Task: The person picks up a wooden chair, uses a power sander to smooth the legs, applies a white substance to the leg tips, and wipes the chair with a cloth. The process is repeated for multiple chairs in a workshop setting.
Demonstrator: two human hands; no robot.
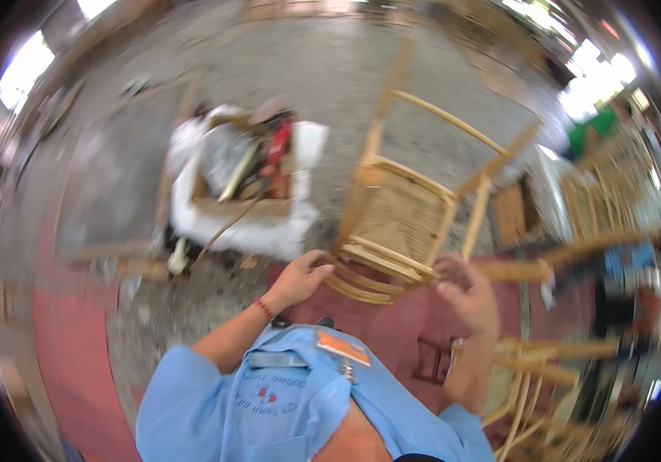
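Grey concrete floor (330, 69) fills a blurred workshop, with a red mat (76, 339) near the person's feet. Straight ahead stands a pale wooden chair (404, 215) with a woven seat, tilted toward the person. The left hand (297, 279) is closed around the chair's curved lower rail; the right hand (469, 296) grips the frame on the other side, so the hands sit apart. Left of the chair, an open box of tools (242, 181) rests on white cloth. More wooden chairs (608, 200) crowd the right.
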